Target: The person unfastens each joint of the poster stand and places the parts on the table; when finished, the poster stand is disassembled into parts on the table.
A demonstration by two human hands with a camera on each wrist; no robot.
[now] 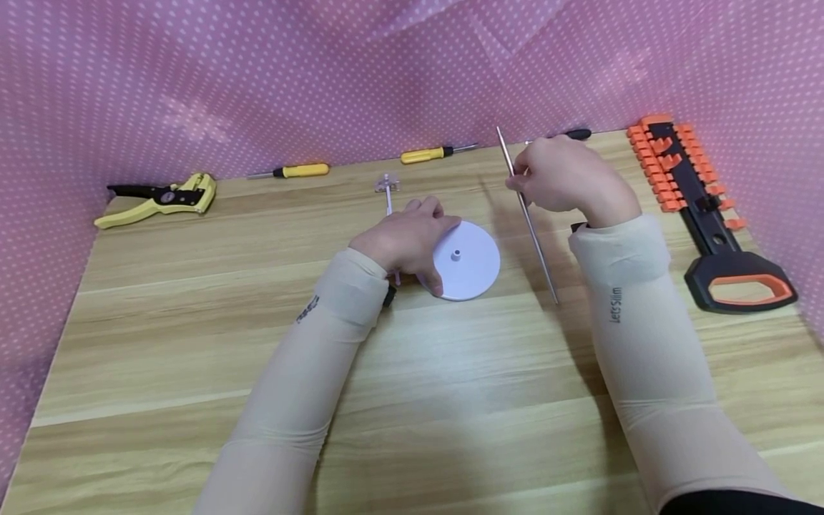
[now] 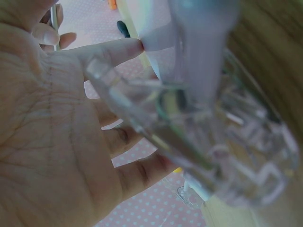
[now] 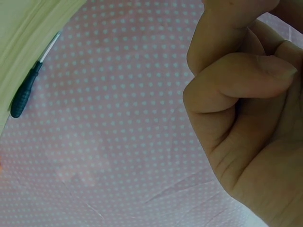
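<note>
A round white disc (image 1: 473, 268) with a short hollow stub at its centre lies on the wooden table. My left hand (image 1: 408, 236) grips its left side, thumb at the near edge and a finger at the far edge. Under the left wrist runs a thin white rod (image 1: 389, 199) with clear plastic pieces (image 1: 387, 184) at its end; a clear piece (image 2: 208, 146) looms close in the left wrist view. Right of the disc, my right hand (image 1: 563, 175) pinches a slim metal rod (image 1: 538, 247) by its upper part, the rod slanting down toward me.
Yellow-handled wire strippers (image 1: 161, 199) lie at the far left. Two yellow screwdrivers (image 1: 305, 170) and a black-handled screwdriver (image 3: 23, 92) line the back edge by the pink dotted cloth (image 1: 290, 79). A black rack with orange clips (image 1: 698, 193) lies at the right.
</note>
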